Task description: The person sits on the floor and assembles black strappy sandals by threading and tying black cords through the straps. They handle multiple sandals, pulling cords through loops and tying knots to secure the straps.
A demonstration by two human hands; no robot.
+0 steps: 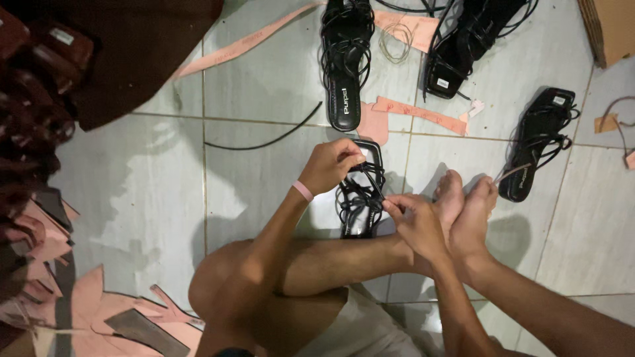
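Note:
I sit cross-legged on a tiled floor with a black strappy sandal in front of me. My left hand, with a pink band on its wrist, grips the sandal's front end and straps. My right hand pinches a thin black strap at the sandal's right side, just in front of my bare feet. The sandal's heel end is hidden behind my leg.
Three more black strappy sandals lie on the floor: one at top centre, one at top right, one at right. Pink paper offcuts, a loose black strap, a cardboard box and stacked dark pieces at left surround me.

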